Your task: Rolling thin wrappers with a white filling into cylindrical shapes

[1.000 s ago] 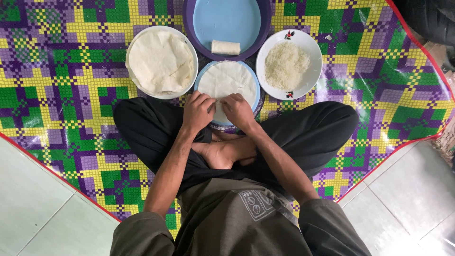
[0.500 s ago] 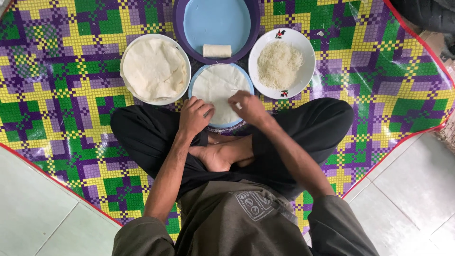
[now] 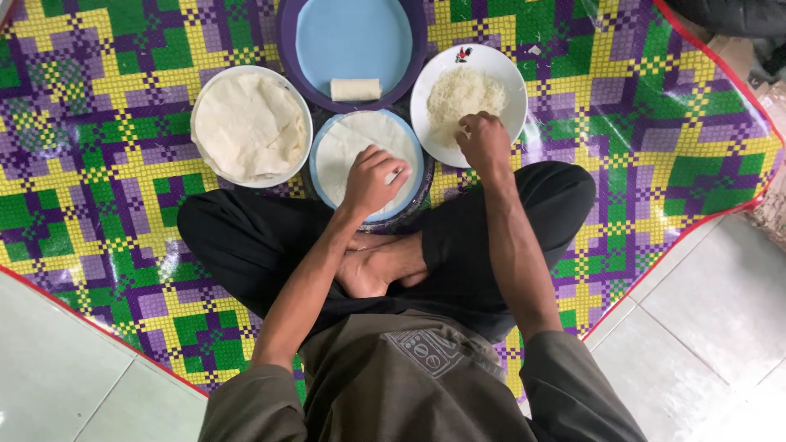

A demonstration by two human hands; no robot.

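Head view: left grip (image 3: 372, 178) flat, released, on the wrapper (image 3: 350, 147); right grip (image 3: 485, 141) bunched over white filling (image 3: 460, 94), hold unclear.

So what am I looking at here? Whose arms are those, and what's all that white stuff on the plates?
The camera sits on a person's head and looks down, so those are their own arms and crossed legs. They sit on a checked mat. The left hand rests on a thin round wrapper lying on a small plate. The right hand reaches into a white plate of pale shredded filling. A bowl holds a stack of wrappers. A blue tray holds one finished roll.
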